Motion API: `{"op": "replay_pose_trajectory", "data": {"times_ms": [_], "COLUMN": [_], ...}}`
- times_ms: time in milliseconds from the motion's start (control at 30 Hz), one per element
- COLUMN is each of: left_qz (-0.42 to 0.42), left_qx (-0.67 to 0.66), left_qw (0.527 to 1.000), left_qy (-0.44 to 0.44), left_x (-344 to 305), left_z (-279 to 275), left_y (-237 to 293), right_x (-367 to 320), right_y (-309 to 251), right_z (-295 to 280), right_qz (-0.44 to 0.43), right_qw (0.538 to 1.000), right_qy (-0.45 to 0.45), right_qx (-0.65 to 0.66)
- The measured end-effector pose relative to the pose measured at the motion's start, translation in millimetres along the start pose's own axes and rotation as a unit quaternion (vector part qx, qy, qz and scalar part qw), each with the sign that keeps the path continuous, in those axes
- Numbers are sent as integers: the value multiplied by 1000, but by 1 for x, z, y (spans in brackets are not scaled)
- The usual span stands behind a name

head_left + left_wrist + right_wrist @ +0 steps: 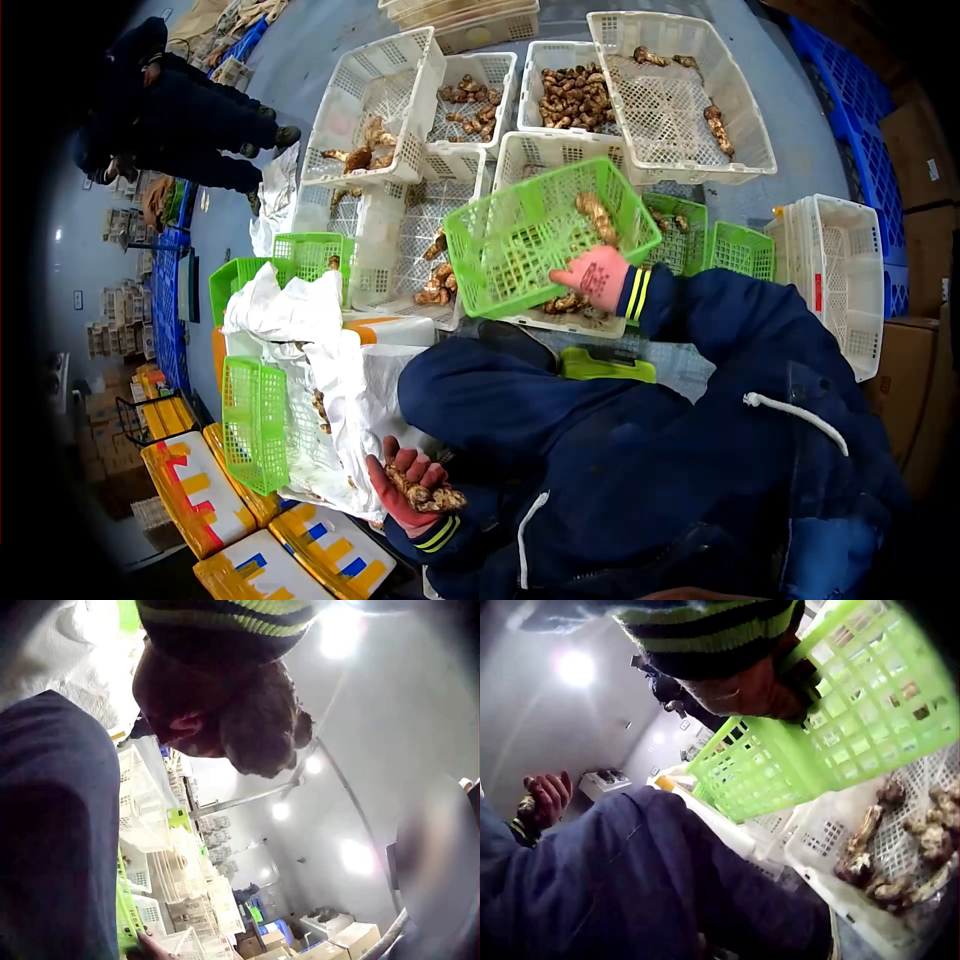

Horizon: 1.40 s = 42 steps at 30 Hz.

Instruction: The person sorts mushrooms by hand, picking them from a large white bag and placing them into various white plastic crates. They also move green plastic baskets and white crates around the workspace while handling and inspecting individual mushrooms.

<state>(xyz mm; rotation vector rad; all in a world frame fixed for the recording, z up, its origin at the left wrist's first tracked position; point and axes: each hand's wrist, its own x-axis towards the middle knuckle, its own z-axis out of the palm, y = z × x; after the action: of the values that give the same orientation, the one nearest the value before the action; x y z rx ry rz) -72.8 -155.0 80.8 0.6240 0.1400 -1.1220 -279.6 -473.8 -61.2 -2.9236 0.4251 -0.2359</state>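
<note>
My right hand (pixel 597 278), in a pink glove, grips the near rim of a green plastic basket (pixel 500 272) that is tilted over the white crates. One long brown mushroom (pixel 595 217) lies inside it. The right wrist view shows the fingers over the basket's rim, with its lattice wall (pixel 765 769) below them. Low in the head view, my gloved left hand (pixel 405 508) holds a brown mushroom (pixel 428 494) in curled fingers, palm turned up. That mushroom (pixel 259 727) shows dark against the lights in the left wrist view.
White crates with mushrooms, including a stacked one (pixel 690 110), stand ahead. White cloth (pixel 340 390) and an upright green basket (pixel 254 425) are left, near taped boxes (pixel 195 490). Stacked white crates (pixel 845 290) stand right. Another person (pixel 190 120) is at upper left.
</note>
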Motion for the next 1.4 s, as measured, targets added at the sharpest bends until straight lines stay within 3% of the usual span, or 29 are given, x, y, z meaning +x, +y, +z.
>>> {"op": "replay_pose_trajectory", "data": {"times_ms": [200, 267, 333, 433, 500, 600, 733, 800, 867, 900, 933, 1000, 1067, 1100, 1133, 1167, 1200, 1267, 1300, 1400], "left_qz": [27, 21, 15, 7, -12, -22, -10, -15, -20, -20, -22, -17, 7, -2, 0, -15, -31, -33, -29, -41], "left_qx": [9, 9, 10, -22, -14, -25, 13, 24, 0, 2, 26, 49, 84, 75, 73, 43, 13, 22, 35, 21], "left_qw": [994, 996, 997, 997, 1000, 999, 998, 998, 996, 996, 996, 996, 985, 991, 991, 996, 999, 997, 994, 996], "left_qy": [102, 92, 81, 76, 11, 29, 58, 55, 85, 88, 81, 78, 148, 112, 115, 78, 41, 71, 102, 83], "left_x": [1, 2, 4, 4, 6, 13, 18, 20, 23, 26, 28, 27, 23, 21, 22, 24, 26, 30, 32, 36], "left_z": [11, 8, 6, 4, -2, -4, 2, -1, 1, 2, 4, 6, 7, 0, -4, -8, -10, -8, -5, 4], "left_y": [-6, -5, -5, -2, -1, -5, -8, -7, -10, -11, -12, -12, -10, -7, -6, -6, -6, -10, -11, -15], "right_x": [18, 40, 59, 83, 86, 91, 104, 114, 124, 129, 137, 155, 165, 168, 168, 156, 150, 140, 137, 139], "right_y": [3, 5, 17, 36, 43, 46, 36, 18, -7, -17, -22, -39, -49, -49, -49, -43, -41, -42, -43, -39], "right_z": [26, 8, 19, 31, 40, 58, 84, 102, 106, 89, 104, 117, 166, 215, 209, 201, 187, 173, 165, 168], "right_qz": [-22, 5, 6, 34, 40, 49, 28, -13, -2, -58, -81, -68, -80, -98, -113, -102, -116, -114, -108, -119], "right_qw": [997, 999, 995, 995, 996, 996, 995, 986, 979, 990, 986, 996, 994, 995, 993, 993, 992, 991, 992, 990], "right_qy": [75, 48, 81, 52, 47, 65, 85, 124, 69, 90, 126, 44, -49, -24, 1, 6, 7, 61, 51, 42], "right_qx": [-4, -17, -50, -82, -63, -41, -42, 113, 192, 92, 79, 23, 52, 8, -36, 63, 51, 41, 32, 55]}}
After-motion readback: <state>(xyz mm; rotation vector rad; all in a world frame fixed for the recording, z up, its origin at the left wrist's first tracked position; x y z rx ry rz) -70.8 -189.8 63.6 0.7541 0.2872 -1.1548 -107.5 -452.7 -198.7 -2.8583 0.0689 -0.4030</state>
